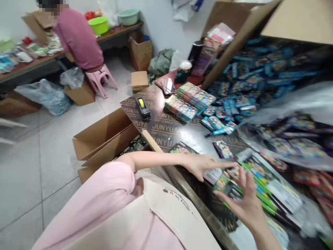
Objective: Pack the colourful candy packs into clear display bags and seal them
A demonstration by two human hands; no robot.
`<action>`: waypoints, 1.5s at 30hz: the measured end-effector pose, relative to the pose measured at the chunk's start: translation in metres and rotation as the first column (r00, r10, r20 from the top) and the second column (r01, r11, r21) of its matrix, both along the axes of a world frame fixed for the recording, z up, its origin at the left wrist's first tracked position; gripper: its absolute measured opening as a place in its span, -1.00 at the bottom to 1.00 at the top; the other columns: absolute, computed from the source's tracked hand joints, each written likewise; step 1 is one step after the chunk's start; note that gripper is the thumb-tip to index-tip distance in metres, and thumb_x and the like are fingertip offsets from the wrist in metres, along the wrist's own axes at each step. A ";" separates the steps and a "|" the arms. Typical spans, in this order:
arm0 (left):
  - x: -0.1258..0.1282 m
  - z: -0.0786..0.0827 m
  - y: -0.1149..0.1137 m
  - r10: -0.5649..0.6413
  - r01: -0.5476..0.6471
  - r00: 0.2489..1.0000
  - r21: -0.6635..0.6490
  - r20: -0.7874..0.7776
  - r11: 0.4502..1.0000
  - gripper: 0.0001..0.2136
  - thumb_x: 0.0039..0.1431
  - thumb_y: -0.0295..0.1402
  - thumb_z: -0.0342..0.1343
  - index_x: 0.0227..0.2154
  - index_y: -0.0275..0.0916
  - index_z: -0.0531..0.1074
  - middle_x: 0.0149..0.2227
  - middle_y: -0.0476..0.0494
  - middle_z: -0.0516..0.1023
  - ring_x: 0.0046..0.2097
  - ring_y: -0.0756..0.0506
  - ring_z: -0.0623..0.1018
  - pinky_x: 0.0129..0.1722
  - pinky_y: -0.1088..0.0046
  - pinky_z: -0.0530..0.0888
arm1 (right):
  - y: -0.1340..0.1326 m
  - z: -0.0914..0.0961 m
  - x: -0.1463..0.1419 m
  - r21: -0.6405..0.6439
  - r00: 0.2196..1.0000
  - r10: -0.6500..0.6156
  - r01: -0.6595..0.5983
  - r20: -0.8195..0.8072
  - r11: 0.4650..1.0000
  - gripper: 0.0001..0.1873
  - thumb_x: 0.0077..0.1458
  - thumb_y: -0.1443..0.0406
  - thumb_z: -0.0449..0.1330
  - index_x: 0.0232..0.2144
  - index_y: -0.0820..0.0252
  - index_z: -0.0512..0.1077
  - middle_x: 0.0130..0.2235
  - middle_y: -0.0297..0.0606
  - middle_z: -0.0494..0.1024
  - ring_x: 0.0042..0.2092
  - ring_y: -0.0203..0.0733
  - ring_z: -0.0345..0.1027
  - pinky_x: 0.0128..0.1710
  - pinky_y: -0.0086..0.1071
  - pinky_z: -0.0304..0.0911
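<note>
Left hand [202,165], right hand [246,203], both splayed

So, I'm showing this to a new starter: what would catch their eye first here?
The big heap of blue packets at upper right, spilling from a tipped cardboard box, stands out most. Close by, the left hand and right hand are spread open over colourful packets on the dark table. A person in a maroon shirt sits at the far upper left.
</note>
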State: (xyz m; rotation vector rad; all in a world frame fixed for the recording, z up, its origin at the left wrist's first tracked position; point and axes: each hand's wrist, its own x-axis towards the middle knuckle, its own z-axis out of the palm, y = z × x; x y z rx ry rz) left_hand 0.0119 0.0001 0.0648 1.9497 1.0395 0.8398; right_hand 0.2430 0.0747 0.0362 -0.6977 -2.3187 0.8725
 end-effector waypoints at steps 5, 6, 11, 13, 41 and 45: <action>0.005 0.006 0.005 0.625 -0.636 0.769 0.058 0.134 0.770 0.05 -0.34 -0.27 0.42 0.30 -0.23 0.08 0.15 -0.35 0.33 0.13 -0.36 0.35 0.14 0.09 0.29 | -0.011 0.020 -0.036 -0.430 0.883 -0.411 0.288 -0.226 0.855 0.17 -0.11 -0.05 0.31 0.35 -0.10 -0.31 0.38 -0.13 -0.02 0.28 0.04 0.14 0.24 0.07 0.05; 0.009 0.005 0.010 0.719 -0.734 0.668 0.011 0.193 0.679 0.07 -0.37 -0.26 0.45 0.29 -0.20 0.09 0.10 -0.32 0.35 0.10 -0.33 0.37 0.12 0.11 0.31 | -0.013 0.026 -0.045 -0.558 0.837 -0.484 0.280 -0.257 0.781 0.06 -0.03 -0.07 0.24 0.35 -0.08 -0.24 0.33 -0.13 0.14 0.23 -0.01 0.24 0.21 0.02 0.13; 0.045 -0.002 0.034 0.783 -0.704 0.451 -0.368 0.429 0.607 -0.34 -0.26 -0.31 0.42 0.03 -0.24 0.45 -0.12 -0.18 0.50 -0.08 -0.17 0.49 0.02 0.26 0.39 | -0.009 0.046 -0.076 -0.809 0.639 -0.691 0.178 -0.338 0.560 -0.32 0.02 -0.06 0.18 0.15 0.03 0.25 0.11 -0.21 0.45 0.14 -0.08 0.33 0.08 -0.16 0.30; 0.060 -0.002 0.034 0.766 -0.594 0.357 -0.504 0.534 0.627 -0.52 -0.19 -0.26 0.39 -0.12 -0.27 0.53 -0.15 -0.18 0.56 -0.10 -0.13 0.52 0.01 0.31 0.40 | -0.003 0.051 -0.077 -0.839 0.568 -0.747 0.170 -0.346 0.517 -0.41 0.02 -0.04 0.17 0.05 0.09 0.31 -0.01 -0.20 0.55 0.05 -0.07 0.42 0.00 -0.18 0.35; 0.047 0.026 0.046 0.838 -0.347 0.105 -0.770 0.535 0.535 -0.91 -0.27 -0.56 0.12 -0.73 -0.27 0.44 -0.65 0.03 0.39 -0.49 0.01 0.38 -0.24 0.38 0.43 | -0.007 0.028 -0.060 -0.705 0.740 -0.537 0.121 -0.405 0.699 -0.82 -0.02 0.27 0.23 -0.29 -0.07 0.52 -0.06 -0.13 0.59 0.06 0.30 0.40 0.06 0.42 0.16; 0.046 0.024 0.025 0.794 -0.475 0.227 -0.648 0.563 0.595 -0.86 -0.29 -0.38 0.34 -0.70 -0.26 0.46 -0.56 -0.02 0.45 -0.42 -0.03 0.41 -0.16 0.32 0.42 | -0.039 0.030 -0.064 -0.448 0.699 -0.439 0.188 -0.564 0.874 -0.72 0.06 0.25 0.19 -0.14 -0.13 0.52 0.09 -0.27 0.49 0.19 0.31 0.25 0.26 0.41 -0.11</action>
